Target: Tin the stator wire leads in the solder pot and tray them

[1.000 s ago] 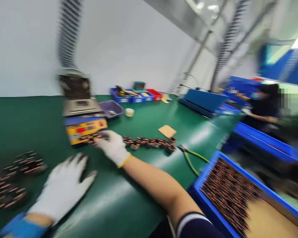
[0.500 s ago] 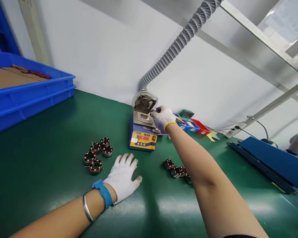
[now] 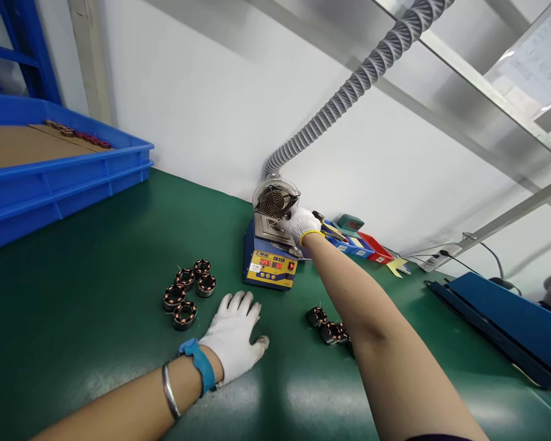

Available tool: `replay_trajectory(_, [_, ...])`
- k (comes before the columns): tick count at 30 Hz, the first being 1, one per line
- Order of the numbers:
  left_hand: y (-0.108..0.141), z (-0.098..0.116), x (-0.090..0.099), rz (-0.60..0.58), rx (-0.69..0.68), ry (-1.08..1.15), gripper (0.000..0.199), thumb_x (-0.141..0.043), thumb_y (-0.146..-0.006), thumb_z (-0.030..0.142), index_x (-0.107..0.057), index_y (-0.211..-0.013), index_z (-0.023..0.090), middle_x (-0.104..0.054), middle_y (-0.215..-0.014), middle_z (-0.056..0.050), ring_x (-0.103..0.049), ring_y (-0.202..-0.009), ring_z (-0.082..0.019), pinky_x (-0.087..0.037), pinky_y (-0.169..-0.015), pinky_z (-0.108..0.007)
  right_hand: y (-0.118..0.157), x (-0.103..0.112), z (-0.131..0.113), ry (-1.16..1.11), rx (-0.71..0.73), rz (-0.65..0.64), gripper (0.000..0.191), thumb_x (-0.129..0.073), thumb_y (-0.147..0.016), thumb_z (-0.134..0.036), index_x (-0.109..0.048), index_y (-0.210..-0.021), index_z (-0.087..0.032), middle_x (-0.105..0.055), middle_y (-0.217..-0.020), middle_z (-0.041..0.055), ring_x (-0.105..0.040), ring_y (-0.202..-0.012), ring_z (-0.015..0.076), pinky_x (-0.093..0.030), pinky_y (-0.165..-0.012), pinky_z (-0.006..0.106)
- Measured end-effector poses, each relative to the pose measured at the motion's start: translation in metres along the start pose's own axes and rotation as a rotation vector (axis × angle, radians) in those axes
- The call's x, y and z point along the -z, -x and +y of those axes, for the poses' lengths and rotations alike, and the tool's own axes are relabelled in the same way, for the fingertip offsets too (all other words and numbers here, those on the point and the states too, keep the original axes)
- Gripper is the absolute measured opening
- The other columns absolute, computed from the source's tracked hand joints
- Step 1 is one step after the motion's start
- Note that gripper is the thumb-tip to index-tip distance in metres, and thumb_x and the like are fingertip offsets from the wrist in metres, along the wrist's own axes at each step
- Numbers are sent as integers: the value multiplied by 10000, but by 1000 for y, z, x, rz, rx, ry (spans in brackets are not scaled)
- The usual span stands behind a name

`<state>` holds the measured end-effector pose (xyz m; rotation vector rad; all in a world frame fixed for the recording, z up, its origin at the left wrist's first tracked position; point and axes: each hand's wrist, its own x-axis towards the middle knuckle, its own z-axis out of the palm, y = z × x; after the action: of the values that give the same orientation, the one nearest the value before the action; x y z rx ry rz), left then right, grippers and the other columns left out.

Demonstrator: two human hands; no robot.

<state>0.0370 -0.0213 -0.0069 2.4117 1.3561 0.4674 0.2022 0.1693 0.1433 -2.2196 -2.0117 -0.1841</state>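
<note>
My left hand [image 3: 236, 337], in a white glove, lies flat on the green table [image 3: 119, 233] with its fingers spread and nothing in it. Just left of it are several black ring-shaped coils [image 3: 185, 315] with copper windings. My gloved right hand [image 3: 300, 225] is over the top of a blue and yellow machine [image 3: 270, 269], beside its round fan [image 3: 275, 201]. Its fingers are bent down at the small square opening on top; what they hold is too small to make out. More coils [image 3: 332, 332] sit partly behind my right forearm.
A blue tray [image 3: 82, 180] with cardboard and rings stands at the left. A grey hose [image 3: 344, 95] rises behind the machine. Right of it are blue bins [image 3: 349, 246], a red bin [image 3: 374, 246] and a long blue device [image 3: 500, 324].
My right hand has moved left, from the machine's right side to over the opening on top. My left hand stays flat on the table. The view has shifted slightly.
</note>
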Motion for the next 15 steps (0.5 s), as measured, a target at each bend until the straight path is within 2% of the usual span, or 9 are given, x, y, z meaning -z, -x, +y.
replay_trajectory(8, [0, 0, 0, 4, 3, -1, 636, -460, -836, 500, -512, -1352, 132, -399, -1471, -169, -307, -1382, -353, -189, -1149, -542, 1, 13, 4, -14, -64, 41, 398, -627, -693, -452, -676, -1035, -254, -685, -978, 67, -645, -972, 275, -505, -807, 352])
replay_trajectory(15, [0, 0, -1, 29, -3, 6, 634, -478, -822, 499, -528, -1336, 131, -423, -1456, -166, -338, -1364, -354, -205, -1144, -538, 12, 8, -4, 1, -39, 47, 388, -609, -711, -428, -676, -1043, -239, -685, -1018, 95, -641, -992, 293, -510, -800, 364])
